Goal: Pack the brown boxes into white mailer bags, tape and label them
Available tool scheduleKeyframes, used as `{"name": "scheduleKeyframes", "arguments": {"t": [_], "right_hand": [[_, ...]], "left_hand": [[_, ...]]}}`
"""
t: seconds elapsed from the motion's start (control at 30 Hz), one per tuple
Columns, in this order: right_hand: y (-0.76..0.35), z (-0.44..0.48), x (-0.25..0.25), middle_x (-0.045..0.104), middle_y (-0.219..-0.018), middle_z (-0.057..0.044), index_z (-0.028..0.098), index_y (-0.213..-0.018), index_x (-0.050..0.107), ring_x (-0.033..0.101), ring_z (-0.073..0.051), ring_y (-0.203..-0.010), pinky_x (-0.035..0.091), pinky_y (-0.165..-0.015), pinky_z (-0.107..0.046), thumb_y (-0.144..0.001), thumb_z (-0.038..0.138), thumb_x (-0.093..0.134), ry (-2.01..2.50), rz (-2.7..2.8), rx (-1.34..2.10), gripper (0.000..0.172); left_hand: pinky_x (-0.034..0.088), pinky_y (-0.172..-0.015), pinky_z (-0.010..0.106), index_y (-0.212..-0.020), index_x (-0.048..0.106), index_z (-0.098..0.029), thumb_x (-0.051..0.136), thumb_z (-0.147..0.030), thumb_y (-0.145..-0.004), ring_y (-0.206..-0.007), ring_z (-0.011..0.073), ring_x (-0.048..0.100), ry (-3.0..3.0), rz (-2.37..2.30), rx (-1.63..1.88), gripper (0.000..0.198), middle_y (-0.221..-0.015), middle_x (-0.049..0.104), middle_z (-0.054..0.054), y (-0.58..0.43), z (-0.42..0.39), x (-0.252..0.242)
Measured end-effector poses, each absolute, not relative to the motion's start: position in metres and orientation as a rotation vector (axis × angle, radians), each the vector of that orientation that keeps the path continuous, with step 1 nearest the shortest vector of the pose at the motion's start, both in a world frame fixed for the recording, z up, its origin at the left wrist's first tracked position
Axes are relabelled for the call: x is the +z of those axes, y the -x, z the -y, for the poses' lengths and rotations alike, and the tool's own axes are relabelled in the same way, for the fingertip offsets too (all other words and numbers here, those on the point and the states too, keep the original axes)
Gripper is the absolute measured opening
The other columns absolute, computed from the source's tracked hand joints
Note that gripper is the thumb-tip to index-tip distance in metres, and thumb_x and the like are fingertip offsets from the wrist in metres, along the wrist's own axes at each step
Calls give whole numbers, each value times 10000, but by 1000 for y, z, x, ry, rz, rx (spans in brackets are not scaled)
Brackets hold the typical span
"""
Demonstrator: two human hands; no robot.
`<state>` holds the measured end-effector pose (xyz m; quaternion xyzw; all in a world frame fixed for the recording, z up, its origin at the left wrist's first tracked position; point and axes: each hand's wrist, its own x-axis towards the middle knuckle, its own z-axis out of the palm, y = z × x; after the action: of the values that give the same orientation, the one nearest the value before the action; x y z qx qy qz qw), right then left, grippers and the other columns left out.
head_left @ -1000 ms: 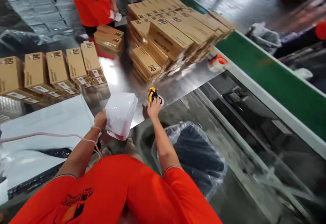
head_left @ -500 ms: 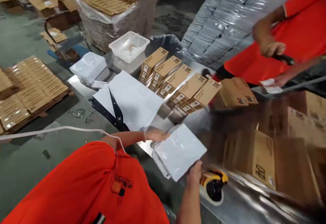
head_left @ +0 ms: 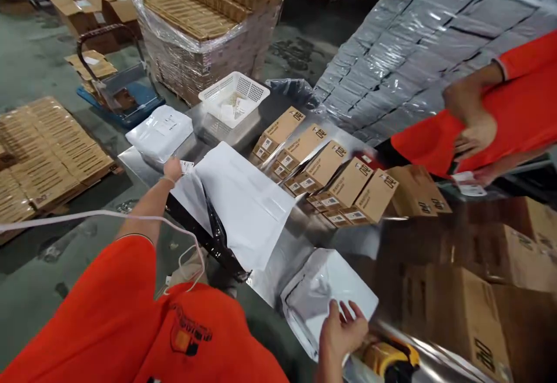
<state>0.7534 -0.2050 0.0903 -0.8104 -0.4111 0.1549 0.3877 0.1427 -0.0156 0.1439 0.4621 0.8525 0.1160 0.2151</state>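
Observation:
My left hand [head_left: 173, 170] reaches to the far left of the metal table, fingers closed at a small white printed label [head_left: 187, 167]. Just beyond it lies a white plastic-wrapped package [head_left: 161, 132]. My right hand [head_left: 343, 332] is open, its fingers apart over a white plastic mailer parcel [head_left: 326, 296] at the table's near edge. Between my hands lie flat white mailer bags [head_left: 248, 197] with black inner sides showing along the near edge. Beside the right hand sits a yellow and black tape dispenser [head_left: 387, 360], partly cut off by the frame.
Several brown cartons [head_left: 319, 162] stand in a row behind the bags. A white perforated basket [head_left: 235, 96] holds papers. Across the table a co-worker in red [head_left: 491, 104] holds a white paper. More cartons [head_left: 456, 296] fill the right side. A hand cart [head_left: 126, 93] stands at left.
My left hand has left the parcel and moved far left to the label. The parcel now rests on the table's edge, and my right hand has opened over it.

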Motion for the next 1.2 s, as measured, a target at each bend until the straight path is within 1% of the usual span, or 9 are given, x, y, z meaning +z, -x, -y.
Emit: {"name": "scheduleKeyframes", "arguments": {"t": [0.1, 0.2, 0.3, 0.43, 0.5, 0.6, 0.73, 0.83, 1.2], "right_hand": [[-713, 196, 80, 716, -1220, -155, 300, -1157, 603, 823, -435, -1118, 684, -762, -511, -712, 732, 723, 2066, 939, 432, 632], [-681, 193, 71, 732, -1234, -166, 277, -1123, 597, 820, -431, -1141, 676, -773, -478, -678, 698, 730, 2048, 898, 523, 627], [-660, 196, 69, 763, -1209, -170, 272, -1107, 635, 822, -415, -1121, 656, -716, -435, -666, 695, 730, 2064, 848, 544, 619], [-640, 205, 78, 819, -1062, -147, 270, -1020, 702, 817, -380, -1002, 653, -766, -459, -679, 712, 724, 2055, 833, 602, 559], [-629, 205, 88, 817, -924, -117, 259, -963, 733, 793, -343, -880, 648, -790, -465, -684, 730, 745, 2018, 850, 686, 548], [-610, 194, 107, 779, -766, -79, 235, -861, 773, 730, -288, -737, 626, -756, -438, -681, 780, 784, 1920, 905, 827, 573], [-599, 166, 137, 835, -872, -101, 240, -816, 821, 739, -275, -808, 605, -792, -410, -761, 761, 812, 1710, 1036, 885, 524], [-616, 153, 158, 847, -948, -93, 241, -865, 850, 757, -264, -887, 587, -817, -377, -821, 689, 839, 1564, 1069, 896, 450], [-711, 191, 200, 845, -940, -56, 220, -913, 885, 732, -215, -898, 506, -793, -312, -948, 537, 868, 1442, 1309, 886, 319]], "left_hand": [[378, -1250, 430, -1283, 653, -7, 619, -77, -1043, -1486, 350, 512, -1347, -2303, 237, 251, -1370, 718, 257, -123, -8, 128], [325, -1307, 485, -1186, 679, -78, 700, -65, -991, -1518, 353, 505, -1401, -2229, 165, 197, -1343, 742, 208, -115, -25, 114], [322, -1302, 531, -987, 643, -108, 784, -48, -928, -1384, 320, 593, -1403, -2215, 101, 164, -1084, 773, 127, -105, -28, 111], [482, -1143, 458, -780, 565, -146, 731, -99, -963, -1108, 274, 697, -1392, -2215, 100, 252, -771, 674, 33, -92, -35, 131], [531, -1060, 393, -789, 608, -150, 676, -166, -1006, -1083, 281, 721, -1441, -2178, 171, 228, -779, 688, 42, -102, -44, 144], [584, -975, 321, -972, 729, -136, 706, -278, -979, -1092, 273, 762, -1558, -1954, 331, 145, -936, 805, 64, -159, -51, 158], [667, -848, 403, -1106, 800, -136, 949, -486, -697, -964, 326, 821, -1293, -1192, 589, 559, -1052, 874, 130, -285, -17, 174], [688, -857, 452, -1022, 835, -137, 1025, -509, -545, -927, 349, 837, -1161, -896, 530, 635, -1018, 879, 147, -362, 21, 193], [688, -787, 401, -948, 882, -157, 960, -469, -603, -951, 366, 839, -1410, -755, 279, 471, -967, 877, 107, -472, 63, 232]]}}
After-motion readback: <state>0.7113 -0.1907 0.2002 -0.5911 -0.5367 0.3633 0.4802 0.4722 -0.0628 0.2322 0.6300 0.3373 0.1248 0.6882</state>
